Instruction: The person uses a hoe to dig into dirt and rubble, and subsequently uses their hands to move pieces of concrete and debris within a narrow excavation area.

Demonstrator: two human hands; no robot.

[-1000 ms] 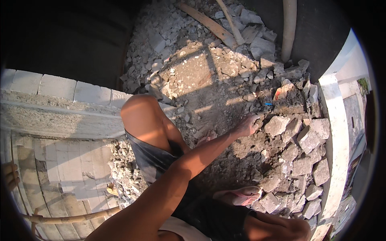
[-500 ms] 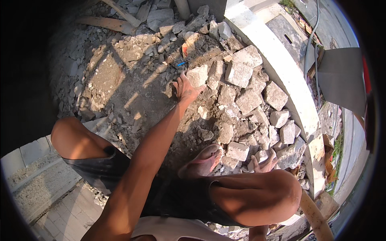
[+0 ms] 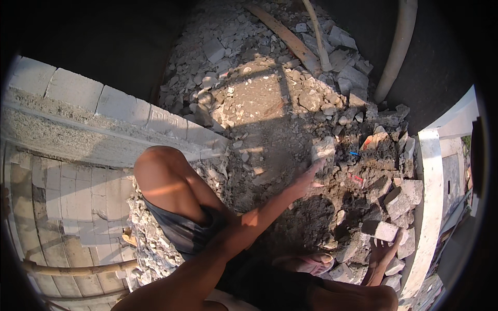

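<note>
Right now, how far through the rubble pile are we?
Done: a bare dirt hollow shows in the pile. In hand: left hand open at a grey chunk; right hand spread against a block. Left: chunks heaped by the white kerb, more rubble beyond.

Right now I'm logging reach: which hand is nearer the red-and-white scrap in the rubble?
Left. The left hand lies just left of the red-and-white scrap; the right hand grips a block lower down.

- Bare arms with no sleeves over them; the left hand and right hand wear no gloves.
- Dark grey shorts with knees uncovered.
- A pink sandal on one foot.
- A pale shirt hem at the lower edge.
</note>
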